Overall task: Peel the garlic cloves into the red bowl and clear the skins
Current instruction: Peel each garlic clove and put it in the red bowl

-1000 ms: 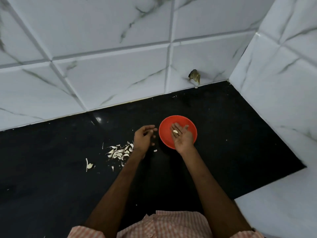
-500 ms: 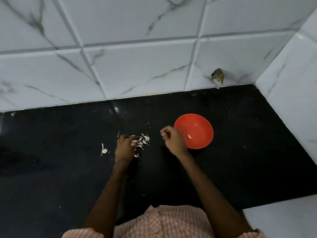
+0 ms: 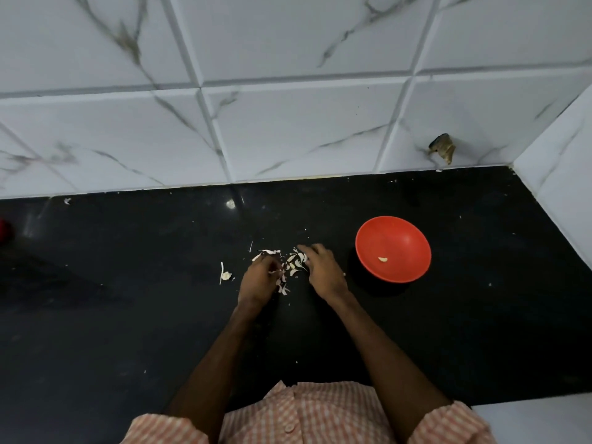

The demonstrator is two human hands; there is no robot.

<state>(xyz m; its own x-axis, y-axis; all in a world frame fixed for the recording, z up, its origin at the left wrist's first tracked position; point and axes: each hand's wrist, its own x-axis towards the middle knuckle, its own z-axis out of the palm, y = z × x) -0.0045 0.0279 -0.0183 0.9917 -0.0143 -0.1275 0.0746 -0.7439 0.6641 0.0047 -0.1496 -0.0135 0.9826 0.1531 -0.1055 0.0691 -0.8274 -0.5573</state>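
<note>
Clove (image 3: 382, 259) in red bowl (image 3: 413, 225), axis left-right; left hand (image 3: 258, 280), right hand (image 3: 323, 270) flank skins (image 3: 296, 262).

A glossy black stone tabletop (image 3: 128, 315) meets white grey-veined marble wall tiles (image 3: 288, 129). A brownish chipped patch (image 3: 443, 150) marks one tile near the corner. A small red object (image 3: 4, 230) is cut off by the left edge.

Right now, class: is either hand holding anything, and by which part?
Cannot be told. The left hand and right hand are down among the garlic skins, palms turned from the camera, so any grip is hidden.
</note>
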